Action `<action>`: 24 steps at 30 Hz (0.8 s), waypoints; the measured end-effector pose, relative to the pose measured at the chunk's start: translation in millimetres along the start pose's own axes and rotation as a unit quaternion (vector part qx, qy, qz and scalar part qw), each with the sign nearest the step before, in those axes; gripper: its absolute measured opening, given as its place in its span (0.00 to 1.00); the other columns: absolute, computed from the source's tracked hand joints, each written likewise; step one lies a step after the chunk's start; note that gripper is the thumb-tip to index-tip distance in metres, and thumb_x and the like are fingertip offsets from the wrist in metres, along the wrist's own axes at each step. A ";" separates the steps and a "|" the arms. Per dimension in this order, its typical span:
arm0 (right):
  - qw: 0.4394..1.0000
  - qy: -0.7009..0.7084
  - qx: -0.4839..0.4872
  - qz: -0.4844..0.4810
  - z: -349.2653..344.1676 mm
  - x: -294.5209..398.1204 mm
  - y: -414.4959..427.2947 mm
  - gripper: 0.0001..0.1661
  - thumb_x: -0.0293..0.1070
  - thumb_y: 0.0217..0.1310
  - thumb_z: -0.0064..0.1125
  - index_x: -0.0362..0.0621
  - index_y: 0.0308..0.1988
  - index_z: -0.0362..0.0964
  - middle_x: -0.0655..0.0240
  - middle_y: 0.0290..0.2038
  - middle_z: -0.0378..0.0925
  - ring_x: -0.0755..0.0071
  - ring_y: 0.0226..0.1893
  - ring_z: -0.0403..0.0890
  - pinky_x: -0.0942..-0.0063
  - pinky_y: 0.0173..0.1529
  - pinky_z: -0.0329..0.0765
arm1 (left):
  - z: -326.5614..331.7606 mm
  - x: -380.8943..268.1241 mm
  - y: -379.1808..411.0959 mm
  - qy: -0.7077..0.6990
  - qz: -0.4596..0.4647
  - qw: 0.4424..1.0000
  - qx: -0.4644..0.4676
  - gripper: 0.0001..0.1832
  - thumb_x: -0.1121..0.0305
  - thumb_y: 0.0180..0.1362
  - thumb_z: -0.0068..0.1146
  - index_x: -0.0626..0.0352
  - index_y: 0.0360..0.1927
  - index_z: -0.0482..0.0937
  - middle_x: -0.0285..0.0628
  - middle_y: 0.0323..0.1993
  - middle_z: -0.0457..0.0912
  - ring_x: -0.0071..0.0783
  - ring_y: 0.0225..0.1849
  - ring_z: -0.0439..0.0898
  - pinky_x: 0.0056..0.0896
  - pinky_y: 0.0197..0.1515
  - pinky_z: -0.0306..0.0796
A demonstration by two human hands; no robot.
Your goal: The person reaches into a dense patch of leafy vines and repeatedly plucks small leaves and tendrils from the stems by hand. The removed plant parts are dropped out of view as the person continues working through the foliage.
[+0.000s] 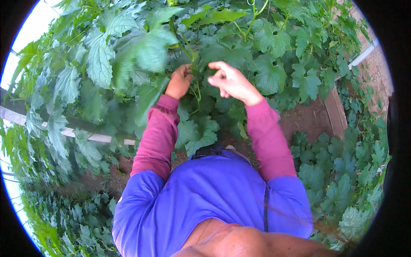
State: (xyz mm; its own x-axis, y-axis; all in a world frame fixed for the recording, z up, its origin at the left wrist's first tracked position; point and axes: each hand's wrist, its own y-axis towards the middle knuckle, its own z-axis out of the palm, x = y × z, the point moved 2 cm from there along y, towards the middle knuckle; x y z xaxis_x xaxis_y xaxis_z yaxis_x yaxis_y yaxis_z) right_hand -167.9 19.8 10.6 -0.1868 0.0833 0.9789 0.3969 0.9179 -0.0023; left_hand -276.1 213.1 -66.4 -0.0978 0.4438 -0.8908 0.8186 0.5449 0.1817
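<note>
In front of me stands a climbing, broad-leaved vine with tendrils, probably of the gourd family. Its green stem [198,85] runs roughly upright between my hands. My left hand [180,83] is at the stem's left side, its fingertips pinched together on it. Part of the grip is hidden behind the fingers. To the right, a short way off the stem, my right hand [233,84] is raised, with forefinger and thumb apart and nothing between them. A large leaf [151,53], blurred, hangs above and left of my left hand.
Dense foliage surrounds the stem, including a leaf with small holes [273,38]. A pale rail or edging strip [99,137] crosses at left, another [364,54] at upper right. Brown soil [305,120] shows at right. Low leafy plants [340,167] grow at lower right.
</note>
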 end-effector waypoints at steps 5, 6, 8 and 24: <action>0.985 0.168 -0.023 0.032 25.2 -15.8 44.3 0.21 0.48 0.63 0.61 0.41 0.41 0.67 0.71 0.20 0.72 0.85 0.12 0.65 0.82 0.15 0.60 | 18.1 -11.7 -42.1 -0.018 0.034 0.999 -0.008 0.13 0.80 0.58 0.56 0.67 0.47 0.77 0.38 0.40 0.80 0.22 0.42 0.76 0.25 0.48 0.70; 0.984 0.169 -0.036 0.037 26.4 -18.1 45.8 0.19 0.46 0.63 0.60 0.41 0.41 0.67 0.71 0.20 0.71 0.85 0.12 0.65 0.82 0.14 0.61 | 21.1 -9.0 -47.0 -0.013 0.040 0.999 -0.016 0.13 0.79 0.58 0.57 0.66 0.47 0.77 0.38 0.40 0.79 0.23 0.42 0.76 0.25 0.48 0.70; 0.982 0.178 -0.048 0.036 26.9 -21.5 44.8 0.15 0.41 0.64 0.58 0.41 0.40 0.68 0.71 0.20 0.72 0.85 0.12 0.66 0.82 0.15 0.62 | 28.4 -19.0 -54.2 -0.030 0.065 0.996 -0.047 0.12 0.79 0.55 0.59 0.66 0.43 0.78 0.40 0.34 0.77 0.27 0.36 0.75 0.28 0.41 0.69; 0.973 -0.007 -0.111 -0.200 17.3 -58.4 31.4 0.15 0.35 0.56 0.65 0.42 0.36 0.66 0.64 0.24 0.75 0.72 0.20 0.74 0.71 0.24 0.70 | 44.3 -69.1 -80.6 0.015 0.076 0.992 -0.100 0.35 0.87 0.52 0.48 0.64 0.67 0.60 0.46 0.51 0.77 0.34 0.43 0.77 0.31 0.51 0.71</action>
State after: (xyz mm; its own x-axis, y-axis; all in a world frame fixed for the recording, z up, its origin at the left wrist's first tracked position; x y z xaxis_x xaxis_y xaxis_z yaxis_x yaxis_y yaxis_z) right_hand -160.1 50.5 -50.2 -0.3779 -0.2569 0.8895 0.4746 0.7712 0.4243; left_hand -310.2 107.0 -37.9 -0.0002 0.5508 -0.8346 0.6971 0.5985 0.3948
